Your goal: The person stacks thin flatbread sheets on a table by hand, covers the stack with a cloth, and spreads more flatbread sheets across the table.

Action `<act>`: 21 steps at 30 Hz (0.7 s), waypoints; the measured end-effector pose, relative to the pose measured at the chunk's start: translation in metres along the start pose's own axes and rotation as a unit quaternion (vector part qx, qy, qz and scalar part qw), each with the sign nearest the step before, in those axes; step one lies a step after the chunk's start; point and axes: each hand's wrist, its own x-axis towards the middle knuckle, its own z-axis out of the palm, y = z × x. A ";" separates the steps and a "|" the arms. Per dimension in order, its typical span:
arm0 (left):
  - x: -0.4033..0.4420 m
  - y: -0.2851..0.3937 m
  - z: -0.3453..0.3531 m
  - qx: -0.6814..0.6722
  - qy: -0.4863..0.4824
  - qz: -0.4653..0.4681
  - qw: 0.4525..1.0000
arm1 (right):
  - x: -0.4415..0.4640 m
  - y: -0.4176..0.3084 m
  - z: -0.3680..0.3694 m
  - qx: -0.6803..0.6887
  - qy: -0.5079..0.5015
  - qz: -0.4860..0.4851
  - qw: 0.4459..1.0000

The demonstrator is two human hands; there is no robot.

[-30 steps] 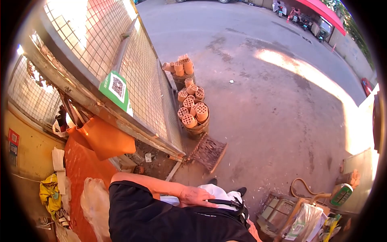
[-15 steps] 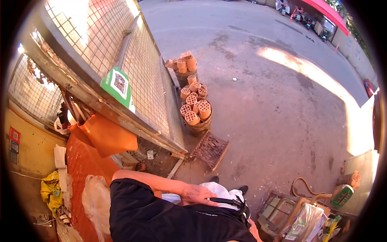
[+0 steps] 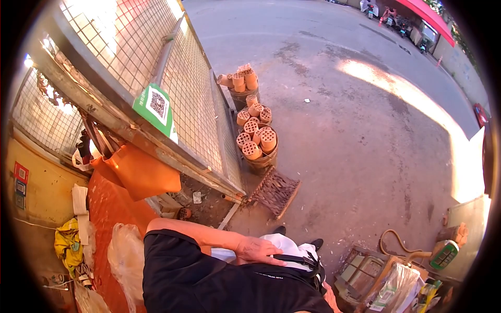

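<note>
1. Out front, broad grey ground runs wide to the right of the dark buckets heaped with perforated orange-brown clay-like cylinders.
2. On the left, a metal-framed wire-mesh panel slants down, its lower corner near a brown woven slatted panel; a glossy orange-red surface hems that side.
3. Lower right, a cluttered metal-framed stand closes things in.
4. Here's the narrow black strap, at the waist, crossing bunched white cloth.
5. Left hand: palm down, fingers extended onto the strap; any grip, can't tell.
6. Right hand: mostly hidden beside the black shirt; can't tell its state.
</note>
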 end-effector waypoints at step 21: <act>0.001 -0.005 -0.007 -0.014 -0.069 -0.041 0.997 | -0.014 -0.028 -0.015 -0.180 -0.014 -0.308 0.934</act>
